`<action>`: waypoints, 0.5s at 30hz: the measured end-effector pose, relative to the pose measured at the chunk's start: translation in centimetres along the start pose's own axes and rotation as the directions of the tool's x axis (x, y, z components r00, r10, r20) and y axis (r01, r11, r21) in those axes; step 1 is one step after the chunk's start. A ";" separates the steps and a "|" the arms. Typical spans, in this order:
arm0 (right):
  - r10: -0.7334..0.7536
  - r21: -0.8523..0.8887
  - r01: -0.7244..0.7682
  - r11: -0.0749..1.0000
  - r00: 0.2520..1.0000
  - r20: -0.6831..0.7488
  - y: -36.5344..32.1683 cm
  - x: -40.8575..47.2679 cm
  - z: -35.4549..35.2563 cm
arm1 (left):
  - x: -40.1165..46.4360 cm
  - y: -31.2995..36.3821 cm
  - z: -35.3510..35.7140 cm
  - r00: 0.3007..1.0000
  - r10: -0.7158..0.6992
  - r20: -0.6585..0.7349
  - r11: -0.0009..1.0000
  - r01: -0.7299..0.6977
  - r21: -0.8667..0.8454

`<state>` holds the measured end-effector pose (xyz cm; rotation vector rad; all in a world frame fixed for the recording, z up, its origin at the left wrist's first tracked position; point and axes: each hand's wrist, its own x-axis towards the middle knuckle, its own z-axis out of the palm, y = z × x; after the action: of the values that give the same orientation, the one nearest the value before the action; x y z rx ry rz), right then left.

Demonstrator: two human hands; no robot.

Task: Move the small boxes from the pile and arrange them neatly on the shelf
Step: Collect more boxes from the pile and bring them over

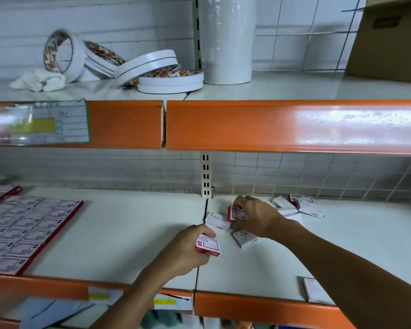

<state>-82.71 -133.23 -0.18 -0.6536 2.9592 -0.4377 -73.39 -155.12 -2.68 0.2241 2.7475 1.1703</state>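
Spanning the view beneath both hands, a white shelf (128, 233) carries neat rows of boxes (26, 229) far off the left hand's side. Loose boxes (297, 206) lie beyond the right hand (259, 218), which pinches one box (235, 213); the left hand (188, 249) grips another box (208, 246).

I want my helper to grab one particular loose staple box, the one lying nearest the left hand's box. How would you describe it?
Find the slotted white upright behind the lower shelf. Just right of the seam below it, a staple box lies flat between the two hands. Unlike its neighbours, it shows a white face printed STAPLES and nobody is holding it.
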 end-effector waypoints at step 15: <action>-0.049 0.069 0.052 0.996 0.998 -0.047 -1.8 -1.1 0.2 | 0.1 -0.1 -1.2 0.989 -0.005 0.147 0.934 -0.048 0.353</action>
<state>-80.99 -134.35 0.19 -0.7216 2.9593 -0.5653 -73.70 -156.03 -1.96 0.3653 2.8091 0.6191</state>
